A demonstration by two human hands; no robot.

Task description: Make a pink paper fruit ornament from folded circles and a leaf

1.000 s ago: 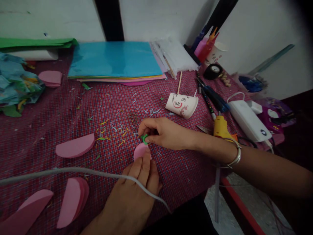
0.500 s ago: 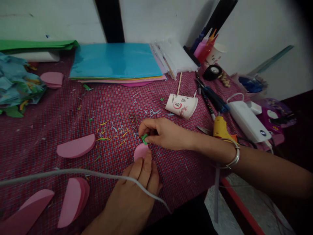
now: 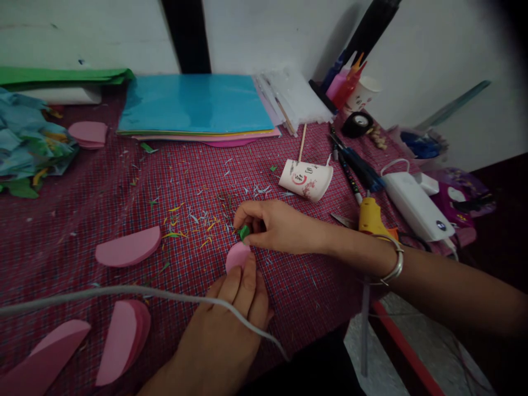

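My right hand (image 3: 275, 226) pinches a small green foam piece (image 3: 244, 232) between thumb and fingers, right above a small pink foam petal (image 3: 236, 256). My left hand (image 3: 226, 324) lies flat on the checked red cloth (image 3: 103, 209), its fingertips pressing down the near edge of that pink petal. A silver bangle (image 3: 394, 263) circles my right wrist. A grey cable (image 3: 124, 293) runs across the back of my left hand.
Pink foam half-discs (image 3: 127, 247) lie left of the hands, with more (image 3: 121, 338) near the front edge. A tipped paper cup (image 3: 306, 179), a yellow glue gun (image 3: 371, 215), pens (image 3: 355, 162) and a white power bank (image 3: 414, 204) sit right. Coloured sheets (image 3: 193, 104) are stacked at the back.
None apart from a slight drift of the camera; both hands stay on the green piece and pink petal.
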